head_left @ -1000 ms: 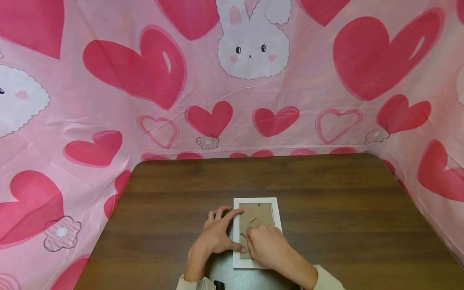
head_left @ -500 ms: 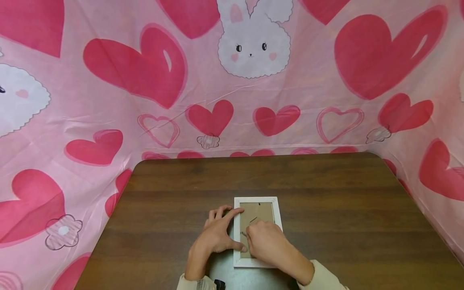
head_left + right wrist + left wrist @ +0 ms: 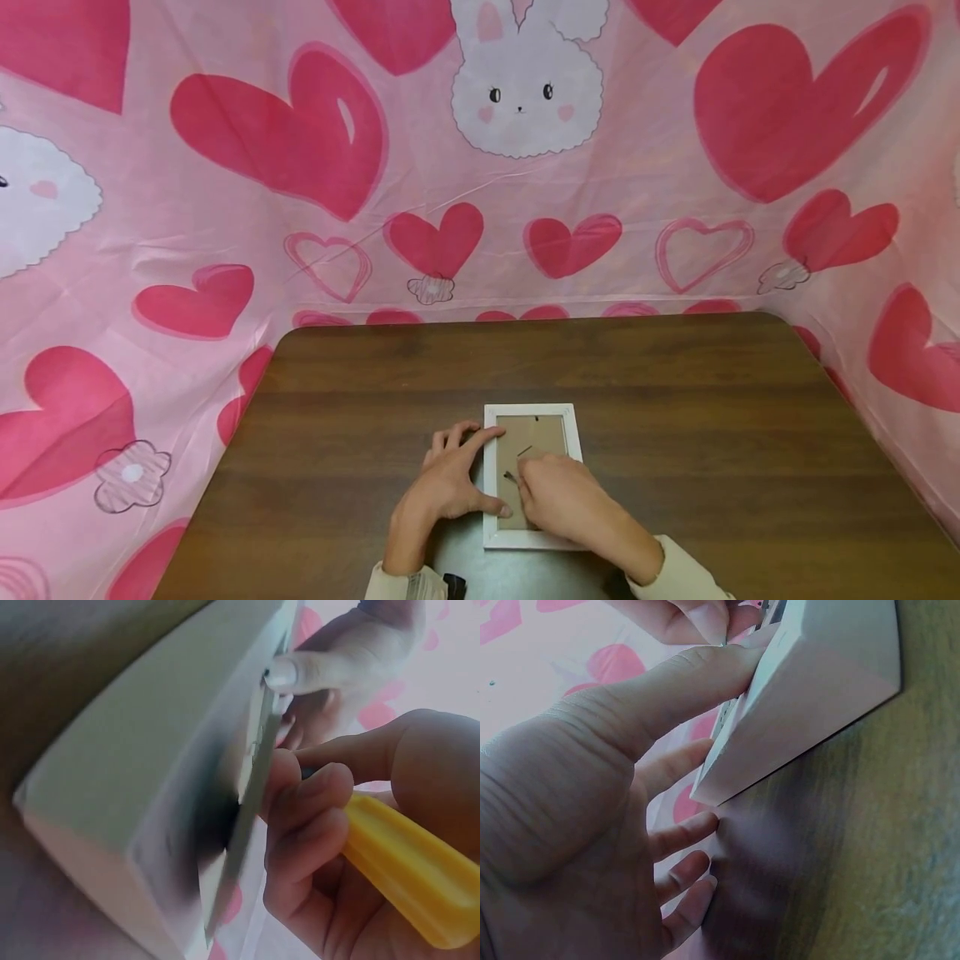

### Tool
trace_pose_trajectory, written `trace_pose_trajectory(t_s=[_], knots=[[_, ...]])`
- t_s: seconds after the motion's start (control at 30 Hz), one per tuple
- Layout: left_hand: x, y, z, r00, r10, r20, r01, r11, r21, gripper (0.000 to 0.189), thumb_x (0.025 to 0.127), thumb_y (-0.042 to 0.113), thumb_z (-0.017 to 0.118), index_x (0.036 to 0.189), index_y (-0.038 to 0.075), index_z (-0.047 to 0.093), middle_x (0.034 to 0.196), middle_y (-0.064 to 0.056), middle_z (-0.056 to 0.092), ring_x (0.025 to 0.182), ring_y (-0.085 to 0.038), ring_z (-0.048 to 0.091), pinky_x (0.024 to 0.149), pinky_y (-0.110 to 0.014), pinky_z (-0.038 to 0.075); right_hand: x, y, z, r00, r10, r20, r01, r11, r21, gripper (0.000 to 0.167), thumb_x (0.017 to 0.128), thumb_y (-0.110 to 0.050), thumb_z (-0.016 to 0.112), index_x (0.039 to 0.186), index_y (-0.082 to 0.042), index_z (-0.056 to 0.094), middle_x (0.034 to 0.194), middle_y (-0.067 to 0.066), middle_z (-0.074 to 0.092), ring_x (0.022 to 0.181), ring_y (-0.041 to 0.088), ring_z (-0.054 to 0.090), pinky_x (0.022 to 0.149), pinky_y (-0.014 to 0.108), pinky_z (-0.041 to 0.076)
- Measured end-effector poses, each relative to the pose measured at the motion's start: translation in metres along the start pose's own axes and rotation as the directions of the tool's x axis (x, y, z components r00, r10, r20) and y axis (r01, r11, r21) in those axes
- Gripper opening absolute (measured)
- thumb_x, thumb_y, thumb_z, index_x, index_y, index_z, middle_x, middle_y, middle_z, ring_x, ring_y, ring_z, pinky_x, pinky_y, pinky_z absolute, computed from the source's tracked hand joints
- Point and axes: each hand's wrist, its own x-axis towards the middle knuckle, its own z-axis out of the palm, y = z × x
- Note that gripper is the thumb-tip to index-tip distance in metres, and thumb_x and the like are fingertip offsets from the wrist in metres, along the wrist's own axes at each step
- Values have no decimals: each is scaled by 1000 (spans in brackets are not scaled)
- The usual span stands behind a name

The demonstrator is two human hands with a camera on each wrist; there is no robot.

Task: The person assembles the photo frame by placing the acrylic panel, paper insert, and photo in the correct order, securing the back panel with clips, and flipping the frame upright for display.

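Observation:
A white picture frame (image 3: 491, 492) lies back side up on the table, its brown backing board (image 3: 543, 432) showing. My left hand (image 3: 444, 485) rests at the frame's left side with thumb and forefinger spread; the thumb presses on the backing's lower left and the forefinger touches the upper left rim. My right hand (image 3: 562, 493) grips a yellow-handled screwdriver (image 3: 409, 866), fingers curled round it low over the backing. In the head view only its dark shaft shows, the tip pointing left above the backing; the hand hides the handle there.
The dark wooden table (image 3: 360, 400) extends round the frame on all sides. A pink cloth (image 3: 517, 183) with hearts and rabbits hangs behind and beside it. A small dark slit (image 3: 524, 451) and a black tab (image 3: 536, 419) mark the backing.
My right hand has shifted slightly to the right, and the screwdriver's tip has moved from the backing's left edge inward. The left hand keeps its place on the frame.

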Motion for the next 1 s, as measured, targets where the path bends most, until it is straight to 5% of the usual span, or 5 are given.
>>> trace_pose_trajectory(t_s=[1.0], knots=[[-1, 2, -3, 1000, -18, 22, 18, 1000, 9, 106, 62, 50, 100, 153, 44, 47, 163, -4, 36, 144, -37, 31, 108, -65, 35, -20, 57, -36, 977, 215, 2, -215, 977, -2, 29, 97, -16, 70, 70, -21, 60, 60, -4, 48, 57, 16, 47, 53, 34, 35]])
